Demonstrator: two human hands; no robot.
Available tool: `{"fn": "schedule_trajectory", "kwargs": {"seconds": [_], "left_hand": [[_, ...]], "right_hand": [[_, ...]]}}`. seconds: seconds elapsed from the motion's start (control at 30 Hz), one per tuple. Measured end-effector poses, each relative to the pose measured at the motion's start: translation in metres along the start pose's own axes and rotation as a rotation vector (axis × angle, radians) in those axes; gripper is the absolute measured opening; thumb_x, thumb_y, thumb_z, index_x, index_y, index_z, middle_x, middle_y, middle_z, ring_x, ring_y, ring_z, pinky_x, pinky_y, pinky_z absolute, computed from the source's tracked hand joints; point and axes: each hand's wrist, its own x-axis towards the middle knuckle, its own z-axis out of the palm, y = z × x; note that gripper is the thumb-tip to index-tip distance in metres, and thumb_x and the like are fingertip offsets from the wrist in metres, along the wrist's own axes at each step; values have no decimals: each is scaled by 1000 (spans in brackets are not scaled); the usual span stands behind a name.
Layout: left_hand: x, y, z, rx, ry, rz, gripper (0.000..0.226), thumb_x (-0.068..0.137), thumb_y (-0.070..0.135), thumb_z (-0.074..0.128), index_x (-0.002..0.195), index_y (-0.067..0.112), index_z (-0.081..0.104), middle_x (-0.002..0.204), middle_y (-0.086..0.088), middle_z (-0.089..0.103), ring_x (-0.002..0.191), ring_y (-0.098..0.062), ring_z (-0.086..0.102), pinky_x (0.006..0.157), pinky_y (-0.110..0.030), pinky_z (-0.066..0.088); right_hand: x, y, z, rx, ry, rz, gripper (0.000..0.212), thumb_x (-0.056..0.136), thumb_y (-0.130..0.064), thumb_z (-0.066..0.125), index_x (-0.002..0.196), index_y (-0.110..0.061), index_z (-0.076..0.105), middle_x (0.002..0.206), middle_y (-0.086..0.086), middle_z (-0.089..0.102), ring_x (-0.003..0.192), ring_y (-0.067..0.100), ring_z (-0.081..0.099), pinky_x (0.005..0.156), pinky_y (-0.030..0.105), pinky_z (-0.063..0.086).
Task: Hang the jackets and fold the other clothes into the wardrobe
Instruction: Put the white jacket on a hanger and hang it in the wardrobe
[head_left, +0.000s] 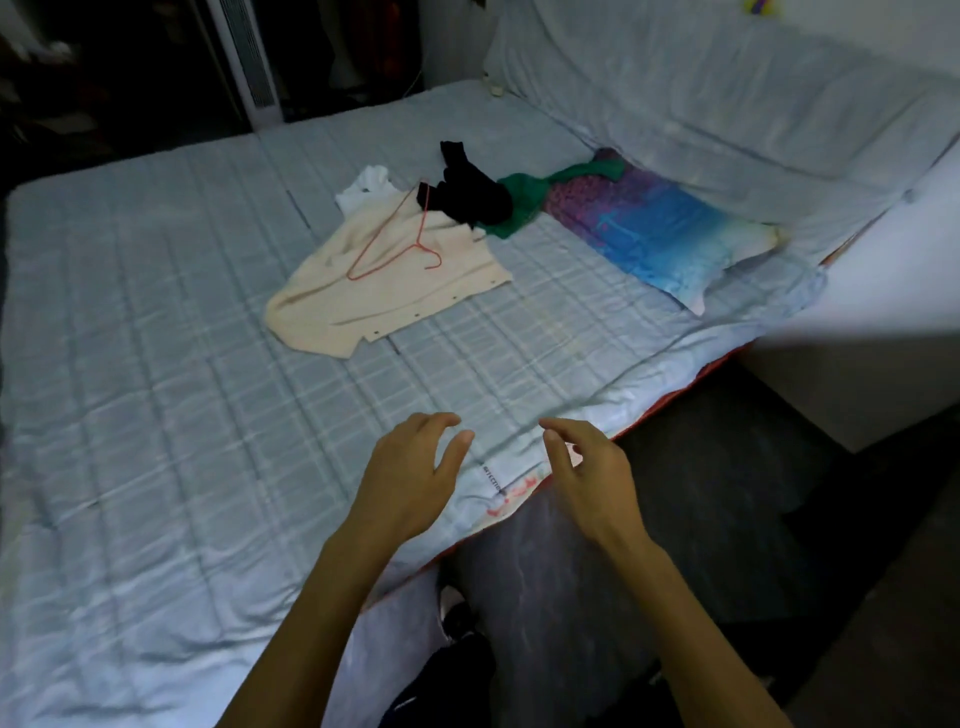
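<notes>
Left hand (410, 475), right hand (589, 480) (hands relaxed), cream jacket (322, 306)

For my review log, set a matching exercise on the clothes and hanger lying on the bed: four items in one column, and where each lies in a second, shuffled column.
Items:
1. red hanger
2. black garment
3. green garment
4. white garment

Places:
A. peeks out past the far edge of the cream garment
B. stretches onto the colourful pillow
C. lies on top of the cream garment
D. heaped partly over the green garment

Pairs: 1-C, 2-D, 3-B, 4-A.
</notes>
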Motion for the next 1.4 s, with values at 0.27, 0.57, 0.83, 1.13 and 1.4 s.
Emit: {"fn": "schedule_trajectory", "kwargs": {"seconds": [0.27,0.57,0.83,1.13,1.4], "left_hand": [[165,3,4,-111,-14,-11,45,97,47,34,128,21,53,130,-1,54,117,-17,51,104,-36,36],[275,-12,7,-116,2,-88,42,97,47,37,127,24,53,128,2,55,117,-15,50,102,-34,37],[372,-22,21,-98,71,-260,40,97,44,38,130,24,51,129,3,54,118,-14,48,104,-32,34],[481,-42,23,-11,197,-437,42,96,43,42,128,19,53,129,-1,57,117,-16,51,102,-32,38],[536,-112,29,-4,148,-519,38,97,40,43,128,20,54,130,0,56,118,-16,52,98,-26,34]], "right_hand": [[155,6,-4,-181,-64,-48,22,95,-24,54,113,-20,66,107,-15,63,100,-4,54,86,5,37],[276,21,44,-157,-230,-79,23,96,-26,51,115,-23,63,110,-13,63,99,-5,54,87,5,38],[395,57,93,-59,-482,-122,25,98,-28,48,118,-22,62,114,-9,64,102,1,57,92,22,47],[559,70,146,-31,-632,-216,27,97,-25,49,119,-16,63,119,-1,64,107,11,58,94,21,42],[633,86,219,-120,-745,-210,27,97,-25,48,120,-19,62,121,-1,62,109,14,57,95,26,43]]}}
